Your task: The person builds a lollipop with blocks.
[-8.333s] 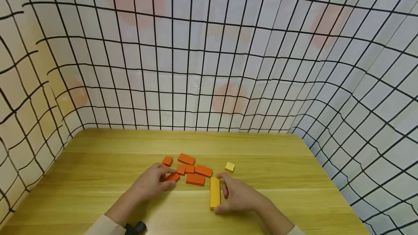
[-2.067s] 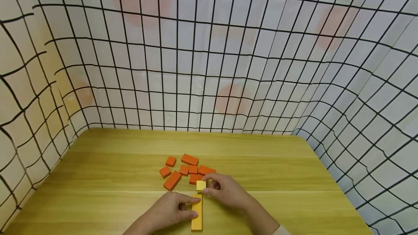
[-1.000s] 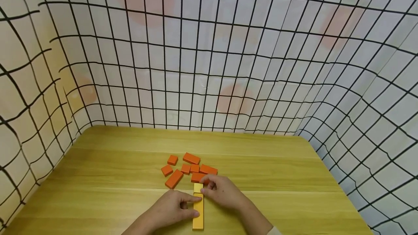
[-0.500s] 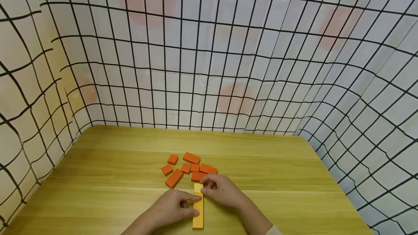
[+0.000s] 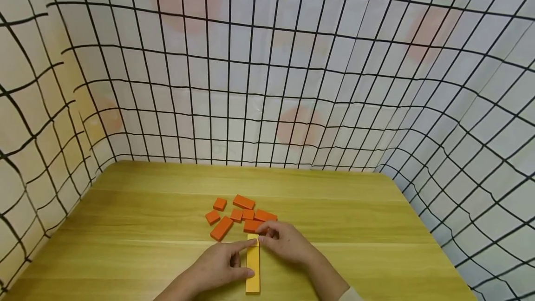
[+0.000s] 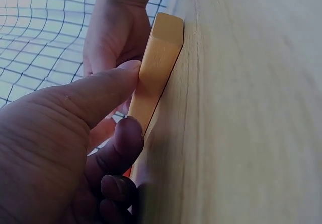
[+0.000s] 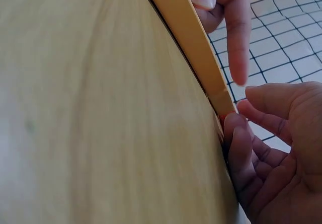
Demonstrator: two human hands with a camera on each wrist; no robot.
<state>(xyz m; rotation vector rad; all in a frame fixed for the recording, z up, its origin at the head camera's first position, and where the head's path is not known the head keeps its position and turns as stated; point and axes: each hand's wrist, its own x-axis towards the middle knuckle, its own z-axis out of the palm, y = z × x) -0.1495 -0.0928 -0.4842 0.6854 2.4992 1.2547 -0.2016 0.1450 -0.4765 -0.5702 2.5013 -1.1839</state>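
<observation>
A long yellow wooden block (image 5: 252, 266) lies lengthwise near the front of the table, and a small yellow block (image 5: 251, 236) sits in line against its far end. My left hand (image 5: 215, 261) has its index finger stretched over the small block while the thumb touches the long one. In the left wrist view, the long block's near end (image 6: 168, 28) stands out beyond the thumb (image 6: 113, 85). My right hand (image 5: 288, 243) is at the far end of the row. The right wrist view shows one finger (image 7: 236, 128) touching the small block's end, with the thumb apart.
Several orange-red blocks lie loosely beyond the yellow row, among them a long one (image 5: 222, 228) at the left and one (image 5: 251, 225) partly behind my right fingers. The wooden table (image 5: 355, 208) is bounded by a black grid net (image 5: 259, 106) over pale sheeting.
The yellow blocks came together in line, and an orange-red block left my left hand. In the last half second my left index finger extended onto the small block and my right thumb shifted slightly.
</observation>
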